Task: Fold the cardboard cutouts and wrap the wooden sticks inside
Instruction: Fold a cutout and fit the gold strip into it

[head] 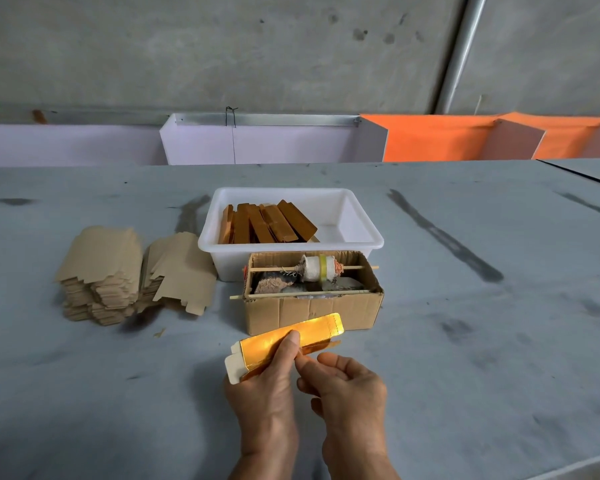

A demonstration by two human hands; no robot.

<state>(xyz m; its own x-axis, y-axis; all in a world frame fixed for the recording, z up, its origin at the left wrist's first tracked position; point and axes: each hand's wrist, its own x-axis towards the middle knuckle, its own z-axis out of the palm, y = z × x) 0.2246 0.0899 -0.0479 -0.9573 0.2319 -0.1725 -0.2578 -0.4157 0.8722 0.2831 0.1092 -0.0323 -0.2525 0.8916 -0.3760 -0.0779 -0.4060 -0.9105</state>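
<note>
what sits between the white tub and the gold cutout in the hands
The open brown cardboard box, holding a roll on a stick, stands between the white tub and the gold cutout, in the head view.

Stained grey table (465,306) before bare concrete wall (222,46), orange panels (437,138).

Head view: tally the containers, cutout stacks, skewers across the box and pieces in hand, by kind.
White tub: 1
Cardboard box: 1
Cutout stacks: 2
Skewers: 2
Gold piece, gripped by the left hand: 1
Total: 7
</note>
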